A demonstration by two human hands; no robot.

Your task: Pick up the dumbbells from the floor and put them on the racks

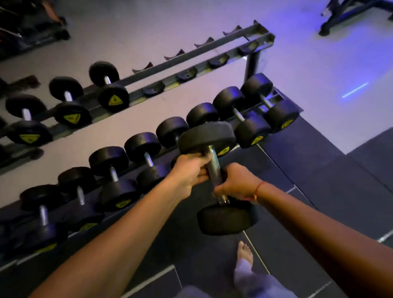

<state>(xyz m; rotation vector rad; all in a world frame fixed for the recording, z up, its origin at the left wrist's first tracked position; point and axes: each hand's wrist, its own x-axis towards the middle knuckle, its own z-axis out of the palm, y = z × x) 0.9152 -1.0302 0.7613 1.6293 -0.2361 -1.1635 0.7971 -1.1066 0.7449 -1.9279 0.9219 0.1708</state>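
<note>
Black rubber ends and a metal handle make the dumbbell (215,170) that the person holds in the air with both hands, tilted, above the dark floor mat (304,169) and just in front of the lower rail of the rack (221,58). The left hand (190,171) has its fingers closed around the upper part of the handle, and the right hand (237,182) grips the lower part. Other dumbbells (142,159) lie in a row on this rail, and a bare foot (244,253) stands on the mat.

A gym, seemingly: dumbbell racks (196,54), rubber floor mats (327,180).
</note>
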